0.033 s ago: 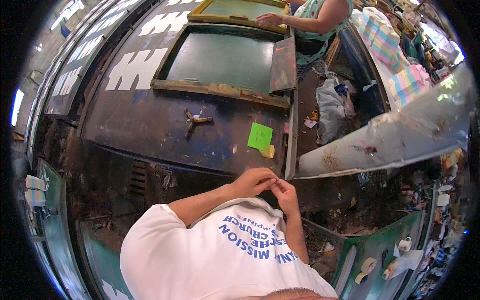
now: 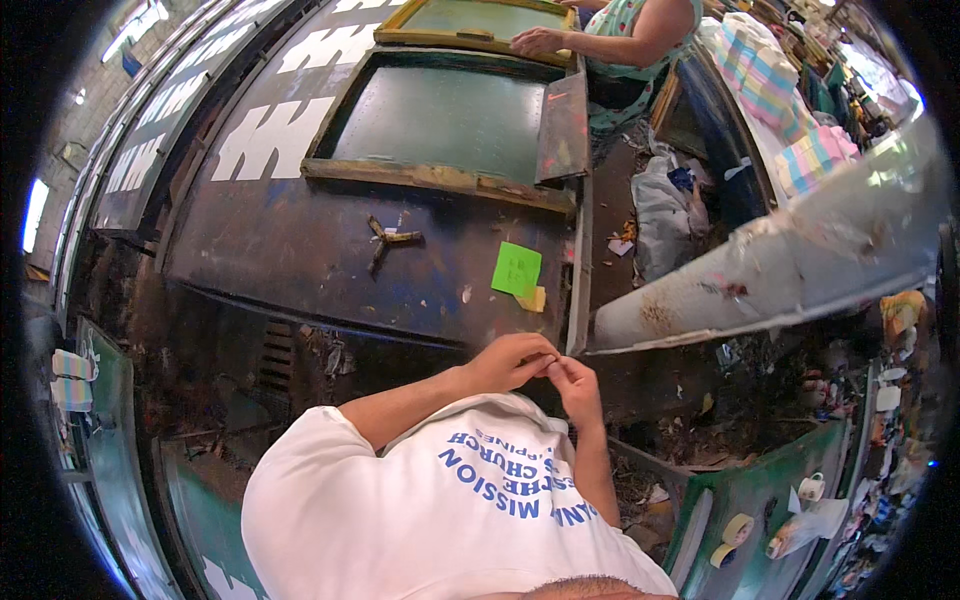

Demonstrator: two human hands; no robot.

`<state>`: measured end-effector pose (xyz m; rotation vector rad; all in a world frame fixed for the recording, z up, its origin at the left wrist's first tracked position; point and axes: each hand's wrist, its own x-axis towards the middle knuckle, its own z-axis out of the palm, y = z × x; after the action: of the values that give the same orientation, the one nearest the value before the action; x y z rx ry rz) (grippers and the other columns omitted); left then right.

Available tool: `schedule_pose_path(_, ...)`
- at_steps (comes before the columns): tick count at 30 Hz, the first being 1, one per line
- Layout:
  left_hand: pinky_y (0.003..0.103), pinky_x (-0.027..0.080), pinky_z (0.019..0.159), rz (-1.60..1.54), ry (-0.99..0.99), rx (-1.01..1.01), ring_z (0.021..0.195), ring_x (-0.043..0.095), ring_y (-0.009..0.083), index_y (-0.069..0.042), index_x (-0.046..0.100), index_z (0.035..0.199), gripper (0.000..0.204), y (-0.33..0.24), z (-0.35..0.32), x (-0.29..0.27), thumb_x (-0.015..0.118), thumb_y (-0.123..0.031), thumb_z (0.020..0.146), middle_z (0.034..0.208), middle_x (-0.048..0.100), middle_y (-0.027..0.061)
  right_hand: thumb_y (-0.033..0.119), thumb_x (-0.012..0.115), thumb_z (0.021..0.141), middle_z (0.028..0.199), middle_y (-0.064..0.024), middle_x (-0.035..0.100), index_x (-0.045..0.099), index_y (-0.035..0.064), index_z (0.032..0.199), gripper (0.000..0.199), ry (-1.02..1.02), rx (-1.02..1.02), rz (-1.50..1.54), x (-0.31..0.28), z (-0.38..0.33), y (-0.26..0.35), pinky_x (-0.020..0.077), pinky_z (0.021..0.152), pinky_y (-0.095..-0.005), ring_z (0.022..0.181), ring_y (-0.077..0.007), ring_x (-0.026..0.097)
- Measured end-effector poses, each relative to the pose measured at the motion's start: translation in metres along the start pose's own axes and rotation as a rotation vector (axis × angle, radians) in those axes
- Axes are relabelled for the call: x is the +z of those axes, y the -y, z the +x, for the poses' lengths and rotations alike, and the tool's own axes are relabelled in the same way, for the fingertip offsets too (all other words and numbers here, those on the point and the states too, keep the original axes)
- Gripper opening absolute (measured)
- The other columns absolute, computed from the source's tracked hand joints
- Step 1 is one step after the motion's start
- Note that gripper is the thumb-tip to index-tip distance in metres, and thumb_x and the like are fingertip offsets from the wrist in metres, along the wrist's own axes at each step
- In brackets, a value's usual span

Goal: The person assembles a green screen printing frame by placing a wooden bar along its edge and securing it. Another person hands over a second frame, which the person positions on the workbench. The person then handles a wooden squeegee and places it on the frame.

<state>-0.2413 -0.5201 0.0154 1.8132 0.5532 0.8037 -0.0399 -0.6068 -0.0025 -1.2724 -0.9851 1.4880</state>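
Note:
In front of my white shirt, my left hand and my right hand meet with their fingertips pinched together. Whatever is between the fingers, if anything, is too small or hidden to make out. Just beyond them, near the edge of the dark, paint-stained table, lies a green paper note. A yellow scrap of paper sticks out from under it. Farther left rests a brown three-armed piece that looks like wood.
Past these lies a wood-framed screen with a dark board at its right side. A co-worker's hand is over a yellow-framed screen. A grey sloping panel juts in at right; tape rolls sit lower right.

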Motion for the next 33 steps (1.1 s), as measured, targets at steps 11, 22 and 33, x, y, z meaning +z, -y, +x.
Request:
schedule_pose_path(11, 0.041, 0.059, 0.088, 0.007, -0.054, -0.019, 0.104, 0.073, 0.0321, 0.001, 0.074, 0.110, 0.015, -0.045, 0.006, 0.125, 0.074, -0.007, 0.097, 0.115, 0.075, 0.0160, 0.030, 0.063, 0.111, 0.098, -0.0032, 0.076, 0.077, -0.0025, 0.107, 0.036, 0.015, -0.052, -0.079, -0.107, -0.066, 0.016, 0.0523, 0.090, -0.0286, 0.094, -0.0121, 0.067)
schedule_pose_path(22, 0.040, 0.057, 0.079, 0.058, 0.121, -0.188, 0.093, 0.073, 0.0305, 0.001, 0.073, 0.108, 0.017, -0.041, 0.010, 0.168, 0.072, -0.015, 0.102, 0.103, 0.073, 0.0165, 0.019, 0.066, 0.109, 0.096, -0.0060, 0.075, 0.075, -0.0017, 0.117, 0.024, -0.208, -0.054, 0.112, -0.146, -0.087, 0.006, 0.0565, 0.086, -0.0297, 0.090, -0.0141, 0.071)
schedule_pose_path(33, 0.046, 0.055, 0.091, 0.074, 0.443, -0.144, 0.106, 0.068, 0.0373, 0.000, 0.071, 0.114, 0.017, -0.015, 0.106, 0.219, 0.066, -0.007, 0.100, 0.111, 0.068, 0.0190, 0.016, 0.069, 0.107, 0.095, -0.0037, 0.071, 0.072, 0.0000, 0.124, 0.023, -0.426, -0.170, 0.156, -0.208, -0.059, 0.024, 0.0563, 0.084, -0.0295, 0.087, -0.0125, 0.068)
